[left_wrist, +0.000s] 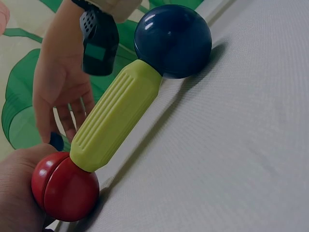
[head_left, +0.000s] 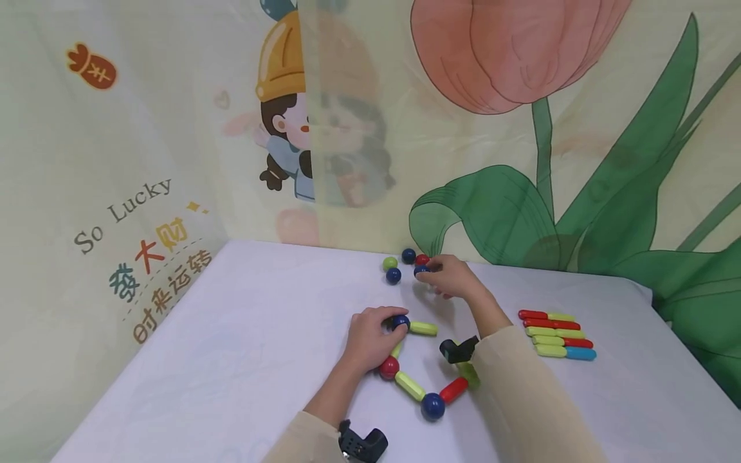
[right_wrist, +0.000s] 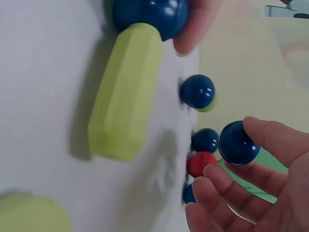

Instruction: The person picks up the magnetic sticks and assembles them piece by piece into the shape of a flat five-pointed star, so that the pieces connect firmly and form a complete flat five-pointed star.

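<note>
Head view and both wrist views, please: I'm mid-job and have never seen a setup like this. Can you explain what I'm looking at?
There is no machine here: a person is working with two bare hands. The head picture comes from a camera worn on the head, looking forward and down. The other two come from a camera on each wrist, seeing that hand's work up close.

On the white-covered table lies a chain of balls and rods. Loose balls sit near the back edge, and a row of coloured rods lies to the right.

The left hand grips a dark blue ball joined to the chain. The right hand pinches a separate blue ball, near the loose ones.
</note>
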A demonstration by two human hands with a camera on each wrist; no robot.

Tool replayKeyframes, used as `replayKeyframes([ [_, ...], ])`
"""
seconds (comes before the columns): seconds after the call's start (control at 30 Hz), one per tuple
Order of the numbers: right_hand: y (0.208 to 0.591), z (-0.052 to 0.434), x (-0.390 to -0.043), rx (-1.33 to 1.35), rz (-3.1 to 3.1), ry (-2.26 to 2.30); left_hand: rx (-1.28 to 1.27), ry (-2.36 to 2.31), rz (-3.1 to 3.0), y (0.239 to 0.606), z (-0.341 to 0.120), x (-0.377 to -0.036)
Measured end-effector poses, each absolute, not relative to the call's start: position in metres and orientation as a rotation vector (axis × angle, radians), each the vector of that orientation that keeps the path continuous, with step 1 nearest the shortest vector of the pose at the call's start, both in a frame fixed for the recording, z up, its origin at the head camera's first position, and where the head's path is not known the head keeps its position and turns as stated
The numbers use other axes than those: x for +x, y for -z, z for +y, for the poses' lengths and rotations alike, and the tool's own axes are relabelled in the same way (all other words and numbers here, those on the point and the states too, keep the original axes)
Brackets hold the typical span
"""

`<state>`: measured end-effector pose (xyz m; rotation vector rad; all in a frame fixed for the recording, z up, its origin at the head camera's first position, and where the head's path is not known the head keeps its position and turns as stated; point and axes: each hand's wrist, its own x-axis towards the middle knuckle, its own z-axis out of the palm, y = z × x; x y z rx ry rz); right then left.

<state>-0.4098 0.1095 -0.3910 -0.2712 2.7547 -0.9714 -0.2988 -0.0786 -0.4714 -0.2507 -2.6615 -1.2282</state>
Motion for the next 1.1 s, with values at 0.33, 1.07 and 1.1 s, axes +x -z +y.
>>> replayKeyframes([
  [0.33, 0.387, 0.135, -0.399, -0.283, 2.724, 1.016, -0.217, 1.254, -2.662, 0.473, -0.08, -0.301],
  [1.07, 0.415, 0.177, -0.365, -0.25, 2.613, 1.138, -0.196, 1.275, -2.643, 0.475, -0.077, -0.301],
  [1.1, 0.417, 0.179, -0.363, -0.243, 2.612, 1.149, -0.198, 1.277, -2.642, 0.475, -0.077, -0.301],
])
